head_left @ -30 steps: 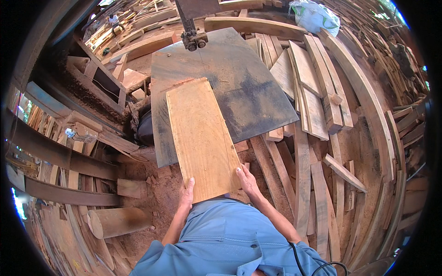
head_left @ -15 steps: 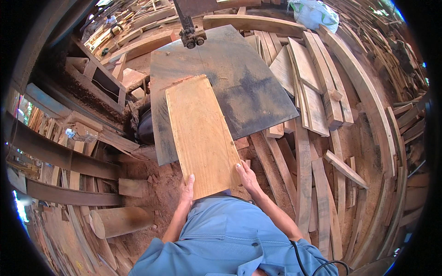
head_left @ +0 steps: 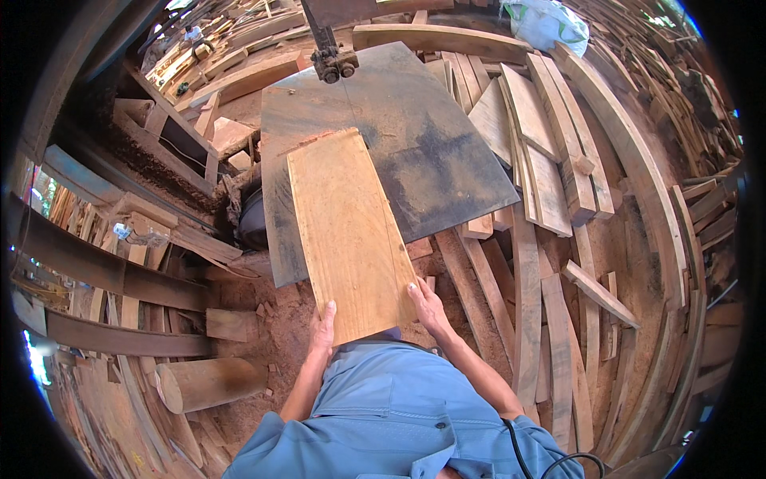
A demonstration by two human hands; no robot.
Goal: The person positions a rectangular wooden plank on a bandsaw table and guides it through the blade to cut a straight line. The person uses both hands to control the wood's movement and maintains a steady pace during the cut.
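Note:
A broad, pale wooden board [head_left: 347, 239] lies with its far part on a dark metal saw table [head_left: 447, 172], while its near end juts out toward my waist. My left hand [head_left: 323, 327] grips the board's left edge near that end, thumb on top. On the opposite edge, my right hand [head_left: 428, 306] holds it the same way, its thumb on the upper face. The fingers of both hands are mostly hidden under the wood. Beyond the board's far end, a greasy blade guide [head_left: 334, 65] hangs over the table, with a thin blade line below it.
Sawdust covers parts of the table. Long planks [head_left: 558, 144] are stacked to the right, and a short stick [head_left: 600, 294] lies across some. At the left are rusty steel beams [head_left: 120, 275] and a round log [head_left: 211, 385]. A white sack [head_left: 546, 24] stands far back; a person [head_left: 195, 40] is far left.

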